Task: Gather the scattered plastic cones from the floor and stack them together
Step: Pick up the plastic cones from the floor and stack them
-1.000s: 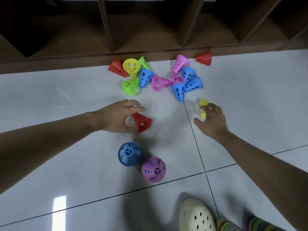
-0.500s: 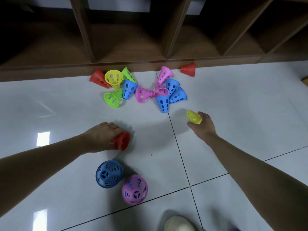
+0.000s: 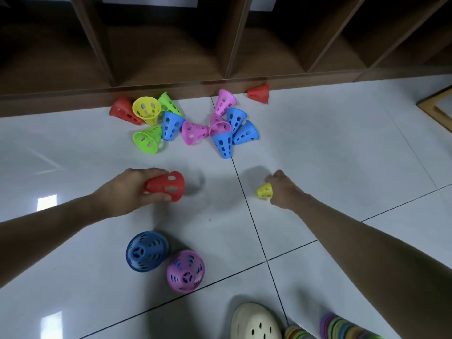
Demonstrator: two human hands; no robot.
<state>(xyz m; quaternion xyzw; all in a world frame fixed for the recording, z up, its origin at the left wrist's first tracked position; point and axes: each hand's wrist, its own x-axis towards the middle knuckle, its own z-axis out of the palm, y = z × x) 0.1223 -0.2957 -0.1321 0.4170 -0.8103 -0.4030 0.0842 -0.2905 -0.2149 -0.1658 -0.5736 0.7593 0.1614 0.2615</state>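
My left hand point(image 3: 127, 192) grips a red perforated cone point(image 3: 167, 185) on its side just above the white tiles, its wide mouth pointing right. My right hand point(image 3: 283, 192) holds a small yellow cone point(image 3: 264, 191), mostly hidden by the fingers. A blue cone point(image 3: 146, 251) and a pink cone point(image 3: 186, 270) stand upright side by side near me. Several more cones lie jumbled by the shelf: red point(image 3: 123, 111), yellow point(image 3: 146, 110), green point(image 3: 148, 140), blue point(image 3: 171, 126), pink point(image 3: 194, 133) and blue point(image 3: 223, 143). One red cone point(image 3: 259, 93) lies apart against the shelf base.
A dark wooden cubby shelf point(image 3: 220, 57) runs along the far edge of the floor. A cream clog point(image 3: 256, 321) and a stack of coloured rings point(image 3: 327, 331) sit at the bottom edge. A wooden frame point(image 3: 437, 106) juts in at right.
My left hand has lifted the red cone and turned it on its side. My right hand has pulled the yellow cone back toward me, now gripping it with the tip pointing left.
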